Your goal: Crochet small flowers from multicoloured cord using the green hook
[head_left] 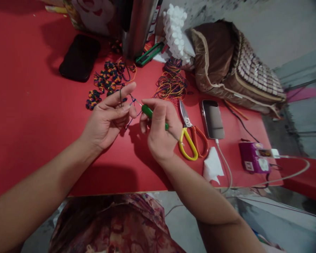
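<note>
My left hand [104,121] pinches a thin dark blue cord [131,122] between thumb and fingers, with a strand looped around its raised index finger. In my right hand [164,131] is a crochet hook with a green handle [146,111]. Its metal tip meets the cord between the two hands. Behind my left hand lie several knotted multicoloured yarn pieces [105,77]. A loose tangle of orange, blue and dark cord [171,84] rests beyond my right hand. Scissors [187,123] with one yellow and one red handle lie just right of that hand.
On the red table [28,105] are a black case [80,58], a metal bottle [138,28], a green cutter [149,54] and a white foam-like bundle [175,30]. To the right sit a brown bag [226,59], a charging phone [212,119], crumpled tissue [212,167] and a purple box [252,158].
</note>
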Action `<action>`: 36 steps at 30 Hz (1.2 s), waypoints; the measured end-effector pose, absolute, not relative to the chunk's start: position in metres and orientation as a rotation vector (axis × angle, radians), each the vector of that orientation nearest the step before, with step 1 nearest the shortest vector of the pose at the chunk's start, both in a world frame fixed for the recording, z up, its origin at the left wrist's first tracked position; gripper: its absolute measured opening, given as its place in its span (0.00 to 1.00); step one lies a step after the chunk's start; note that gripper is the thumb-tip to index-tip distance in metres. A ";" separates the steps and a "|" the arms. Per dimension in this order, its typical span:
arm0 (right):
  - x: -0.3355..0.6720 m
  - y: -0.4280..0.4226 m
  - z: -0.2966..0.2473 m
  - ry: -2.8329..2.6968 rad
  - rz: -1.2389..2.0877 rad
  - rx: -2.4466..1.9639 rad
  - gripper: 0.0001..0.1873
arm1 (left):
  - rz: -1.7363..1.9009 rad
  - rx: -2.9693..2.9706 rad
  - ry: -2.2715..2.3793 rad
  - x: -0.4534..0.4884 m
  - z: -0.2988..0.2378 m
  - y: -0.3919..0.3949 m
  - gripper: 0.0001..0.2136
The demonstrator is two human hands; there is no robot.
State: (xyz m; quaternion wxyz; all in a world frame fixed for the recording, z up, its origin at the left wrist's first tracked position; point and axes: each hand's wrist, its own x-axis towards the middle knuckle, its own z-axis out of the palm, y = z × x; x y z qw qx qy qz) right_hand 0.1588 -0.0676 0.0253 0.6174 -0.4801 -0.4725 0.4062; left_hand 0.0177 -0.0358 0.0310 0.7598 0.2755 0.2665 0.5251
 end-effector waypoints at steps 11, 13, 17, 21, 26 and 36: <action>0.165 -0.075 0.020 -1.247 0.967 -1.115 0.22 | 1.043 0.155 0.541 0.016 0.047 -0.035 0.23; 0.168 -0.073 0.021 -1.244 0.938 -1.055 0.20 | 1.020 0.166 0.526 0.014 0.048 -0.034 0.22; 0.171 -0.067 0.027 -1.193 0.916 -1.035 0.23 | 0.954 0.216 0.522 0.009 0.050 -0.030 0.16; 0.172 -0.064 0.033 -1.152 0.927 -1.022 0.23 | 0.912 0.207 0.547 0.004 0.052 -0.028 0.17; 0.174 -0.064 0.036 -1.136 0.902 -1.033 0.22 | 0.898 0.150 0.542 0.000 0.054 -0.026 0.22; 0.182 -0.061 0.040 -1.203 0.810 -1.059 0.24 | 0.840 0.023 0.548 -0.004 0.057 -0.024 0.28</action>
